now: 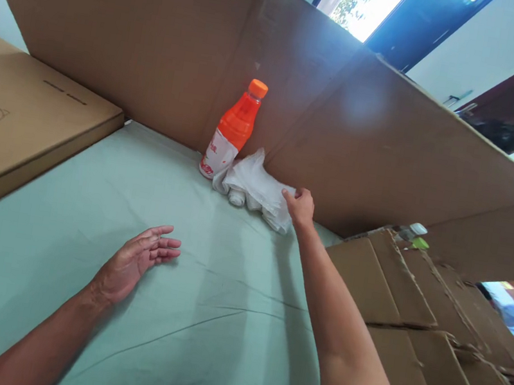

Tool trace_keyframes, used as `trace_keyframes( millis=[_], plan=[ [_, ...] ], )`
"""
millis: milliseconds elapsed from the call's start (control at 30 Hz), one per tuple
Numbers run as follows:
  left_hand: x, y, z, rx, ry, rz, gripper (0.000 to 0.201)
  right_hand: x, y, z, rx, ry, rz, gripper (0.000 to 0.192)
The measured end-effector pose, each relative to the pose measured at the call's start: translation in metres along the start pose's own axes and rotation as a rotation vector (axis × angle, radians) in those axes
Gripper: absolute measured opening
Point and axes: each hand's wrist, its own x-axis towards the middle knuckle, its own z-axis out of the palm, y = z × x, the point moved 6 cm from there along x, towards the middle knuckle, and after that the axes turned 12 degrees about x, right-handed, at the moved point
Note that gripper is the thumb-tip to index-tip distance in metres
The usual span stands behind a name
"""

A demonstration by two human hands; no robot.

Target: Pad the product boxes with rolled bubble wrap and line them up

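Note:
My right hand point(299, 207) reaches to the back of the surface and pinches the right edge of a thin white crumpled bundle point(261, 183). Whether the bundle is plastic or cloth I cannot tell; rolled folds show along its front. Beside its left end stands an orange-capped bottle point(232, 130) with orange-red contents and a white label. My left hand point(136, 258) is open above the pale green cloth point(177, 206), fingers stretched to the right and holding nothing. The fingertips behind the bundle's right edge are partly hidden.
A tall cardboard panel point(164, 41) closes off the back. On the left lies a flat cardboard box point(30, 111). Stacked cardboard point(384, 278) stands at the right, with a clear bottle with a white cap point(413, 231) behind it.

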Motion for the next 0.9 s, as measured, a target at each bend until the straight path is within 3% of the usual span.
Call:
trace_keyframes(
  millis=[67, 133, 200, 300, 367, 433, 533, 633, 767, 900],
  plan=[
    [0.000, -0.001, 0.000, 0.011, 0.001, -0.002, 0.070, -0.012, -0.009, -0.005, -0.186, 0.137, -0.052, 0.069],
    [0.001, -0.001, 0.000, 0.017, 0.005, -0.006, 0.068, -0.020, -0.031, 0.006, -0.362, 0.136, -0.188, 0.068],
    [0.001, -0.002, 0.000, 0.023, 0.007, -0.010, 0.067, -0.024, -0.052, 0.035, -0.433, -0.085, -0.325, 0.060],
    [0.003, -0.003, -0.003, 0.029, 0.008, -0.014, 0.065, -0.028, -0.070, 0.073, -0.427, -0.402, -0.362, 0.047],
    [0.003, -0.004, -0.006, 0.026, 0.008, -0.019, 0.066, -0.034, -0.076, 0.080, -0.426, -0.433, -0.326, 0.045],
    [0.003, -0.005, -0.009, 0.034, 0.011, -0.029, 0.068, -0.049, -0.077, 0.071, -0.431, -0.381, -0.284, 0.047],
    [0.003, -0.005, -0.011, 0.062, 0.015, -0.047, 0.068, -0.094, -0.076, 0.041, -0.399, -0.357, -0.296, 0.046],
    [0.005, -0.005, -0.012, 0.083, 0.015, -0.063, 0.069, -0.157, -0.070, -0.007, -0.370, -0.340, -0.364, 0.038],
    [0.006, -0.004, -0.012, 0.101, -0.006, -0.069, 0.068, -0.227, -0.046, -0.103, -0.507, -0.182, -0.312, 0.033],
    [0.007, -0.006, -0.014, 0.125, -0.024, -0.047, 0.063, -0.265, -0.019, -0.202, -0.857, 0.051, -0.093, 0.044]
  ],
)
